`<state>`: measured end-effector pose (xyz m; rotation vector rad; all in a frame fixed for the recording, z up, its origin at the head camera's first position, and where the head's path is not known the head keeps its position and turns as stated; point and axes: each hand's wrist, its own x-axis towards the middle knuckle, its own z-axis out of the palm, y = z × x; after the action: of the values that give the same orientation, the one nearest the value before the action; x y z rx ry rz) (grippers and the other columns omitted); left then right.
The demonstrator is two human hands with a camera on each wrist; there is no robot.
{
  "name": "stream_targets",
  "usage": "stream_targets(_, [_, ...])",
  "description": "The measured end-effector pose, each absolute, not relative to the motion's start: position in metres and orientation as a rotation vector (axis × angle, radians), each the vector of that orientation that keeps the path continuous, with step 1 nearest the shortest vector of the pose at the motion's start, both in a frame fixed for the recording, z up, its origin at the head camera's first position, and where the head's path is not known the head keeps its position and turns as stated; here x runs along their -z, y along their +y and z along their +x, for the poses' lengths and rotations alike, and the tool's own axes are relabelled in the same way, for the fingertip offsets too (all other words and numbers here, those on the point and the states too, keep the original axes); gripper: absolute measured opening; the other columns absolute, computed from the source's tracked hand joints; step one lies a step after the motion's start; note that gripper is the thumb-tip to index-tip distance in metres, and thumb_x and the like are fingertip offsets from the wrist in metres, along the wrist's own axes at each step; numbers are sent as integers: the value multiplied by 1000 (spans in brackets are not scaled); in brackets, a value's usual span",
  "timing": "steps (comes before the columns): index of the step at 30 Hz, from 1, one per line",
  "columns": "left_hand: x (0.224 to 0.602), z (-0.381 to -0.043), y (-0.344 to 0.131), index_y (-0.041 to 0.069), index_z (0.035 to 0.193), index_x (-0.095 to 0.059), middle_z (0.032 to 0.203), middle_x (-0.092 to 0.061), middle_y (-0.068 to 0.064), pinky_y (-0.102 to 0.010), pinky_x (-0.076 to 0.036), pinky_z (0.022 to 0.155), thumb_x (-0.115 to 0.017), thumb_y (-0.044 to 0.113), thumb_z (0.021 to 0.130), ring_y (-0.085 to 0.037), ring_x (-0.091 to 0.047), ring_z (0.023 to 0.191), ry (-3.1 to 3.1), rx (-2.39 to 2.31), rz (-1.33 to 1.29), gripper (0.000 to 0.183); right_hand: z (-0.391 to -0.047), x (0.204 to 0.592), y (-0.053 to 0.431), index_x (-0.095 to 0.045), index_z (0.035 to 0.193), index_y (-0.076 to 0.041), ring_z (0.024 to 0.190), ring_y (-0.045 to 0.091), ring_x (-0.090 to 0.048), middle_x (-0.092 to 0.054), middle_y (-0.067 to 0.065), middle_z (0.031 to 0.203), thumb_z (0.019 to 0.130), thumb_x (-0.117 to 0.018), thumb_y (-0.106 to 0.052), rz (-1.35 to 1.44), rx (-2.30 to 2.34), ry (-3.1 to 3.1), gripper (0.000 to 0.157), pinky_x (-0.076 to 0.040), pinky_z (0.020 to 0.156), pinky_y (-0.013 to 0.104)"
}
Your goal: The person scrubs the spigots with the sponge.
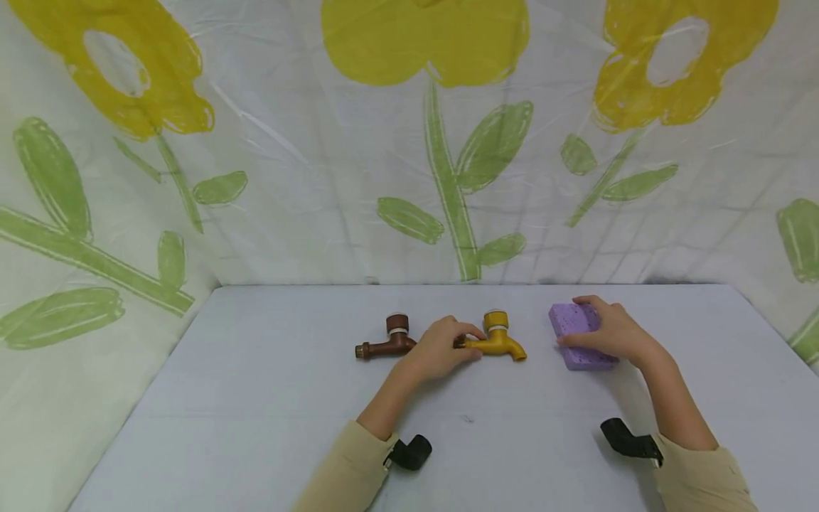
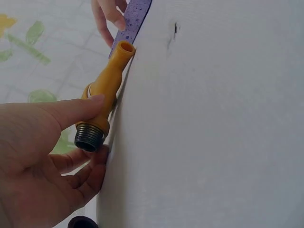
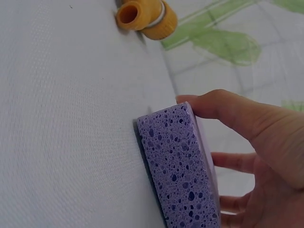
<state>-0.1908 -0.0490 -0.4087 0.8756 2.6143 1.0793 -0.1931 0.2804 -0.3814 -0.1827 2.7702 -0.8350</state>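
The left hand (image 1: 441, 348) pinched the smooth yellow tap (image 1: 495, 347) near its ridged, threaded end (image 2: 89, 137). The right hand (image 1: 611, 332) clamped its fingers on a pitted, blocky purple sponge (image 1: 584, 360).

Yellow on tap (image 1: 494, 346) at left hand (image 1: 441, 347), brown on faucet (image 1: 395, 344) left of it — dark-speckled purple on sponge (image 3: 176, 166) at right hand (image 1: 613, 332).

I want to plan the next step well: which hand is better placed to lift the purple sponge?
Probably the right hand: its thumb and fingers are on the purple sponge. The left hand is apart from it, at the yellow tap.
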Motion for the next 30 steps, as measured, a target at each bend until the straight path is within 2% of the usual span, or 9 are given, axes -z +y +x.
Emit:
stream_targets(3, [409,-191,-49,9,125,-76,94,-60,-5,-24,-38,74,-70,15,102,-12,-43,84,2619,-1101,897,24,-192,381,280,-35,153,8,119,55,-47,-40,48,137,87,-83,-42,-180,843,2766,96,-51,89,65])
stream_targets(6, [409,-191,-48,8,123,-76,99,-65,-8,-26,-40,79,-70,14,102,-13,-47,87,2612,-1134,885,23,-191,380,280,-35,153,8,122,56,-46,-40,48,140,87,-83,-42,-185,844,2767,95,-50,91,67])
stream_targets(10, [408,-191,-48,11,122,-77,118,-72,-10,-33,-50,95,-69,18,103,-21,-61,105,2574,-1188,772,22,-190,378,280,-35,154,9,125,57,-46,-40,49,143,88,-83,-42,-205,847,2775,96,-49,94,69])
stream_targets(13, [407,-191,-48,12,123,-78,129,-72,-8,-35,-52,101,-68,23,105,-23,-63,117,2527,-1238,699,23,-190,378,279,-35,154,9,127,58,-46,-39,50,144,88,-83,-41,-220,847,2784,96,-48,97,71])
stream_targets(18, [407,-194,-51,3,129,-73,110,-72,-13,-24,-53,83,-60,19,110,-14,-61,93,2330,-1378,641,29,-190,378,279,-35,155,10,128,60,-46,-39,50,144,89,-82,-40,-238,855,2794,95,-47,98,73])
stream_targets(21, [407,-194,-51,-6,135,-67,107,-72,-19,-22,-59,82,-55,12,111,-9,-62,85,2133,-1516,555,32,-190,378,279,-34,155,10,128,61,-46,-39,51,144,89,-82,-40,-244,868,2793,96,-47,98,74])
stream_targets(25, [409,-192,-48,-13,137,-62,123,-70,-26,-24,-61,88,-53,6,111,-6,-66,86,1953,-1668,426,34,-190,379,278,-33,156,9,128,61,-46,-39,50,144,90,-82,-40,-234,882,2789,96,-48,97,74])
stream_targets(30, [412,-192,-45,-18,137,-59,133,-65,-27,-20,-58,84,-52,1,109,-6,-64,85,1822,-1816,310,34,-189,378,277,-31,157,10,126,59,-46,-40,48,143,90,-81,-40,-211,901,2787,98,-49,96,72])
